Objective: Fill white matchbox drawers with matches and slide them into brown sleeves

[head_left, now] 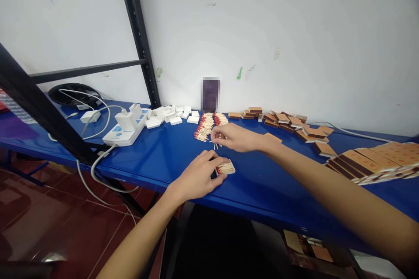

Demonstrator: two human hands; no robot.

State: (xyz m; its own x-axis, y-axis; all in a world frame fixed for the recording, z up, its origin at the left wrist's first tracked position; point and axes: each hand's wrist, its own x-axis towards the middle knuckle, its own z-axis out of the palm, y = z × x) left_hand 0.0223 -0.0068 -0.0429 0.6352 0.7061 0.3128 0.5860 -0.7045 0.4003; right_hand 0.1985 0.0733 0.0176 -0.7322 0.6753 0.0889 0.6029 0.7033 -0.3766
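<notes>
My left hand (200, 175) rests on the blue table (157, 157) with its fingers closed around a small open matchbox tray (225, 168) that holds red-tipped matches. My right hand (236, 137) reaches across above it, fingers pinched on a few matches (216, 144) at the near edge of a loose pile of red-tipped matches (209, 124). The pile lies just behind both hands.
White empty inner trays (170, 115) lie left of the pile. Brown matchbox sleeves (288, 122) are scattered to the right, with rows of them (376, 161) at far right. A white power strip (126, 128) with cables sits left, beside a black metal shelf frame (137, 35).
</notes>
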